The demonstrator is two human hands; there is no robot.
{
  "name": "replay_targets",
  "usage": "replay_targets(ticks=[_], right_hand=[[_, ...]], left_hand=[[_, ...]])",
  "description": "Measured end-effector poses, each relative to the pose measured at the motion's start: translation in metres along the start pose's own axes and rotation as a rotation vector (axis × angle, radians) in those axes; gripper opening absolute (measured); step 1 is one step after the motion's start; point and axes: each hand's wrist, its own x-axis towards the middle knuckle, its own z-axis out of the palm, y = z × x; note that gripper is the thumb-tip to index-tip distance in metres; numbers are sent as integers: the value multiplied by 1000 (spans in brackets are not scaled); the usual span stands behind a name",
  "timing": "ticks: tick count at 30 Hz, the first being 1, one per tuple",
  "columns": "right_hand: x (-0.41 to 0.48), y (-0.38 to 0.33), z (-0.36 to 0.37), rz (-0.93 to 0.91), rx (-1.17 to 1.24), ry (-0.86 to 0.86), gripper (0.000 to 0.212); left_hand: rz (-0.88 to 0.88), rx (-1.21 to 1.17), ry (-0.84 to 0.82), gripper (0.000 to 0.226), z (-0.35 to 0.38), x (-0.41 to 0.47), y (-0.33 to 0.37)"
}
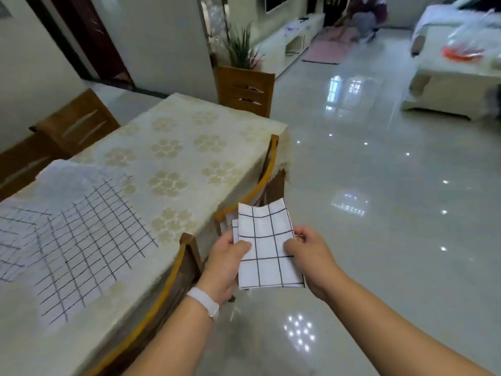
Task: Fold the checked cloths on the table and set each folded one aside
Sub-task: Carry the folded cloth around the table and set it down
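One head cam, facing forward-down, close over left grip (226,263) and right grip (311,256); table (217,126) to their left, seemingly blurred.

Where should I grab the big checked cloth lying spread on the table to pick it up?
Pinch the spread cloth at its two near corners, coming from the table edge on your side. It lies flat, so the middle offers nothing to hold; those corners sit closest to you, uncovered.
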Motion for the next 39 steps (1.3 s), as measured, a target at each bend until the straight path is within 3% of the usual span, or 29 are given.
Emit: replay_targets(ticks=[7,14,20,25,35,39], right_hand=[[-4,5,-116,-19,78,148,26],[-5,20,-175,-8,176,274,24],[20,25,-193,35,214,367,25],[62,10,-199,72,163,333,26],[193,-58,-165,103,97,384,25],[237,-81,-155,70,87,406,13]], left_hand=[[-25,86,-123,35,116,5,-16],[-63,174,-230,36,182,14,-26],[-163,230,-330,34,207,52,-29],[-204,217,-380,28,222,112,-14],[-193,169,-433,21,221,255,51],[-160,152,-449,25,217,304,77]])
